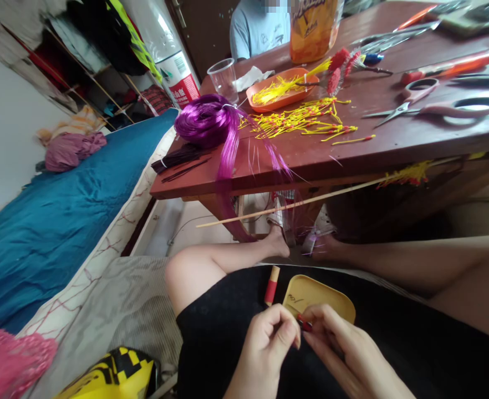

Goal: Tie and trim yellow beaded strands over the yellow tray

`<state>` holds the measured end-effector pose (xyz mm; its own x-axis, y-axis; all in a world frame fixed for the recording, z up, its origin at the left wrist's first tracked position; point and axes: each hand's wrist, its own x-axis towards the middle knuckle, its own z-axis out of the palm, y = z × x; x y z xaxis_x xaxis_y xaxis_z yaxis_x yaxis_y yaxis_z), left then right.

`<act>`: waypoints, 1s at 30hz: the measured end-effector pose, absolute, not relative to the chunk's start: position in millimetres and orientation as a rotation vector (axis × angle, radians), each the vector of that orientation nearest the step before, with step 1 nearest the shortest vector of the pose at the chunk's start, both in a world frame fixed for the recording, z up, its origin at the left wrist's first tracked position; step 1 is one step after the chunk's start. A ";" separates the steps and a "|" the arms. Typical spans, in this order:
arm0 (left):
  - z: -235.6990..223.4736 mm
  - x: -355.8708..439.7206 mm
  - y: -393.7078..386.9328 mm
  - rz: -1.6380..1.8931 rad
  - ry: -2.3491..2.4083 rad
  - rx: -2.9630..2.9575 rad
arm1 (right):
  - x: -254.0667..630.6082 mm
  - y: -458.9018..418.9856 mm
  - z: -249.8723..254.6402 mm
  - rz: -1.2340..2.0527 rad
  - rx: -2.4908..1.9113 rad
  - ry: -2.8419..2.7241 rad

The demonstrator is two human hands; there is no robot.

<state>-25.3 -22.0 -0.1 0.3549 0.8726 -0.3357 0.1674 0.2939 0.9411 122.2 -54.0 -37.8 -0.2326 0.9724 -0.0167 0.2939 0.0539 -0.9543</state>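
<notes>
Small red-and-black shiny piece, lower middle, is pinched in the right hand. The left hand curls shut; I can't tell what it holds. Fiddly work, needing steady fingers.

Glossy purple strands, yellow stems with red tips, plain blue bedsheet, orange dish.

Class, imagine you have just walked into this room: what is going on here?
A seated person holds a small red and dark piece between the fingertips of the left hand and right hand, above a yellow tray on their lap. On the table lie purple strands, yellow stems with red tips and scissors. Another person is across the table.
</notes>
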 end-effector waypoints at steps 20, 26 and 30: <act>-17.6 -24.4 -31.8 0.702 1.023 0.778 | 119.4 -50.1 -19.1 0.848 -1.243 -1.624; -11.2 -22.2 -31.1 0.664 1.122 0.883 | 120.6 -48.5 -19.3 0.781 -1.227 -1.682; -5.1 -20.5 -30.3 0.590 1.275 1.142 | 120.8 -49.4 -20.5 0.680 -1.255 -1.751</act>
<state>-20.5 -30.3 -5.1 0.2551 0.8663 -0.4295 0.2332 0.3760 0.8968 120.8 -49.4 -20.5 -0.1304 0.9366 0.3253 0.4713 0.3472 -0.8107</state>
